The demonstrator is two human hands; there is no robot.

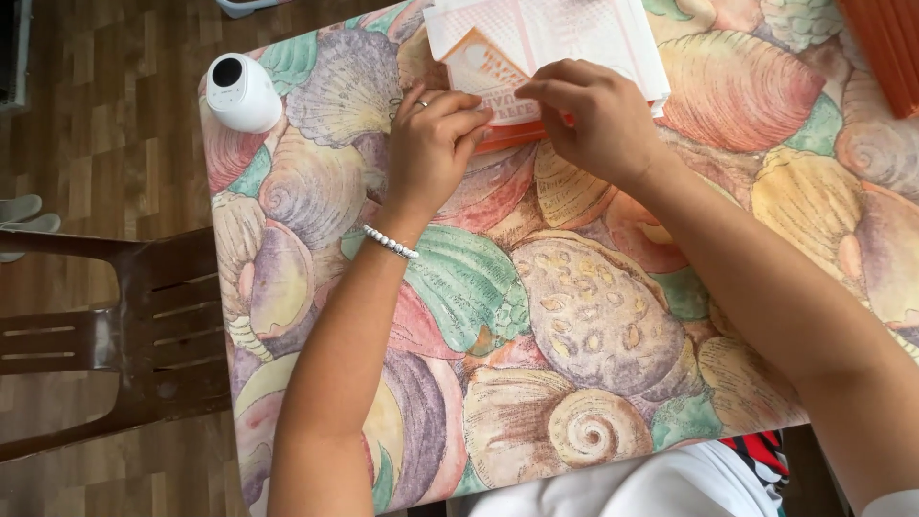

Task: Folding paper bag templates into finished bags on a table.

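My left hand (433, 144) and my right hand (592, 117) meet at the far side of the table, fingertips pinching a small orange-and-white printed paper packet (483, 72). The packet lies on a stack of pale pink-and-white printed sheets (574, 33). A thin orange edge (507, 139) shows under both hands. My left wrist wears a white bead bracelet (390, 242), and a ring sits on one left finger.
The table wears a cloth printed with large seashells (574, 316). A small white round device with a dark lens (239, 91) stands at the far left corner. An orange object (885, 48) is at the far right. A brown plastic chair (124, 335) stands left on wood flooring.
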